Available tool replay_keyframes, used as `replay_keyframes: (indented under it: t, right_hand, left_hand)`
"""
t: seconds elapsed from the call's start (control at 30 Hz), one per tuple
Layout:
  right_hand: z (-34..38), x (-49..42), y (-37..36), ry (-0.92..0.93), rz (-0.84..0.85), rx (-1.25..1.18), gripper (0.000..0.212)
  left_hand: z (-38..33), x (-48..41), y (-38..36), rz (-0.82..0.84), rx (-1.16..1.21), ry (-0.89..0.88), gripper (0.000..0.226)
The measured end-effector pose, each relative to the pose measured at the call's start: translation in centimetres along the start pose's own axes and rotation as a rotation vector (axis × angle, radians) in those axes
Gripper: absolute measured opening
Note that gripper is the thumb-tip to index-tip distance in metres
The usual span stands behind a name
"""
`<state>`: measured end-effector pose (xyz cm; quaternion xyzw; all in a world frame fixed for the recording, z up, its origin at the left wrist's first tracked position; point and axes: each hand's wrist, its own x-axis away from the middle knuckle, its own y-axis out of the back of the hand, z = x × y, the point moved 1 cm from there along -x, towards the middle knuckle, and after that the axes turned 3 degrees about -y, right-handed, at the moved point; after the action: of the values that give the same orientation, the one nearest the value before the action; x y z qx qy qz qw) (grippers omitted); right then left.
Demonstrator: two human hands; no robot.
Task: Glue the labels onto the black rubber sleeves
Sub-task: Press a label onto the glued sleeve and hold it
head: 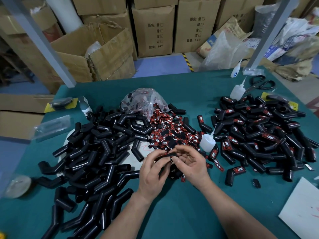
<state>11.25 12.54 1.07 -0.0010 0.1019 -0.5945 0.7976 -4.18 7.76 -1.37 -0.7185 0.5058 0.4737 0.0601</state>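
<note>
Both my hands meet over the green table at centre. My left hand curls its fingers round a black rubber sleeve. Against that same sleeve, my right hand pinches with its fingertips. Whether a label sits under the fingers I cannot tell. To the left lies a big heap of bare black sleeves. A heap of sleeves bearing red labels lies to the right. Loose red-and-black labels spill from a clear bag just beyond my hands. A small glue bottle stands right of the labels.
Two more glue bottles and black scissors sit at the far right. A white sheet lies at the right front corner, a tape roll at the left edge. Cardboard boxes stand beyond the table.
</note>
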Motion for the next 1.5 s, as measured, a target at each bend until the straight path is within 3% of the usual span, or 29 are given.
replay_keyframes:
  t: [0.13, 0.3, 0.5, 0.9, 1.03, 1.13, 1.27, 1.37, 1.5]
  right_hand:
    - [0.1, 0.1, 0.1, 0.073, 0.020, 0.099, 0.034]
    - [0.0, -0.5, 0.7, 0.489, 0.141, 0.539, 0.024]
    - [-0.3, -0.9, 1.1, 0.609, 0.160, 0.700, 0.023]
    - [0.0, -1.0, 1.2, 0.576, 0.250, 0.766, 0.019]
    - [0.1, -1.1, 1.1, 0.533, 0.307, 0.788, 0.016]
    - [0.5, -1.1, 1.5, 0.483, 0.341, 0.808, 0.016]
    - [1.0, -1.0, 1.8, 0.412, 0.394, 0.883, 0.017]
    - [1.2, -0.9, 1.9, 0.382, 0.420, 0.940, 0.015]
    - [0.9, -0.8, 2.0, 0.266, 0.443, 1.004, 0.015]
  left_hand:
    - [-0.1, 0.0, 0.1, -0.001, 0.034, 0.036, 0.015]
    - [0.0, 0.0, 0.3, -0.030, 0.073, 0.091, 0.018]
    - [0.0, 0.0, 0.2, -0.037, 0.074, 0.124, 0.024]
    - [-0.3, -0.3, 1.1, -0.069, -0.029, 0.210, 0.033]
    - [0.4, -1.0, 1.9, -0.143, -0.325, 0.292, 0.033]
    - [1.8, -1.0, 2.2, 0.003, -0.626, 0.338, 0.033]
    - [3.5, -0.6, 1.8, 0.122, -0.797, 0.412, 0.037]
    - [3.8, -0.5, 1.7, 0.126, -0.798, 0.398, 0.027]
    - [3.2, -0.9, 2.0, 0.062, -0.591, 0.372, 0.038]
